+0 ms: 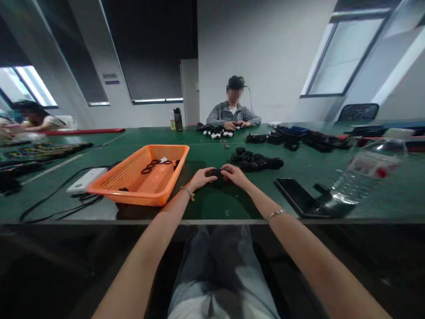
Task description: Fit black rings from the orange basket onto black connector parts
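Observation:
Between my two hands, just above the green table (212,208), is a small black part (216,172) whose exact kind is too small to make out. My left hand (202,178) pinches its left side with thumb and fingers. On the other side my right hand (235,174) grips it, fingers curled. A pile of round black parts (257,160) lies beyond my right hand. To the left stands an orange plastic basket (114,197) with several black rings (154,164) and a white scrap in it.
A clear plastic bottle (361,173) and a dark phone (297,197) are at the right. Left of the basket lie a white power strip (86,180) and black cords. Across the table, a person (234,113) handles white parts (217,134). Black bundles (292,137) lie at the far right.

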A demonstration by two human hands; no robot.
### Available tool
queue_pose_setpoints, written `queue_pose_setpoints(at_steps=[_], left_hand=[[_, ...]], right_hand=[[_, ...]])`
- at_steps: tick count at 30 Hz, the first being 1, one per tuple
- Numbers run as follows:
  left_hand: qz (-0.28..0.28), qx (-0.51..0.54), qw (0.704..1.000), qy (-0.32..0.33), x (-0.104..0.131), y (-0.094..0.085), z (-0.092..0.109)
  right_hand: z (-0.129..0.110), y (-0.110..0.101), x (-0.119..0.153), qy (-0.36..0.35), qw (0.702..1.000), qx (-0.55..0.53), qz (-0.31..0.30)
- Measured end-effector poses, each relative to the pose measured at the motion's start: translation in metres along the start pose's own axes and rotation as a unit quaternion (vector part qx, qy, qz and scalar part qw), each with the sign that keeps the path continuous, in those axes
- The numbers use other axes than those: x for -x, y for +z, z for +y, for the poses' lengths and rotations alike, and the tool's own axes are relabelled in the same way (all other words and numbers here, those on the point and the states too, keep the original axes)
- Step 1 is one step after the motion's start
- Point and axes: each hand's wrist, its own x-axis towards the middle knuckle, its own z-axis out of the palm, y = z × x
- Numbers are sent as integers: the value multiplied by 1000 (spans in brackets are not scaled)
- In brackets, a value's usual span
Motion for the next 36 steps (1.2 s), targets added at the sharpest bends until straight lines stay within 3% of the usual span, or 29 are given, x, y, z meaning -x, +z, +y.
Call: queue_pose_setpoints(at_steps=[15, 36], left_hand=[[18, 36, 999, 17, -6, 1, -12], [19, 21, 999, 19, -4, 1, -9]], right_hand=[[-4, -5, 4, -34, 997, 59, -28], [-3, -3, 4, -19, 995, 91, -28]])
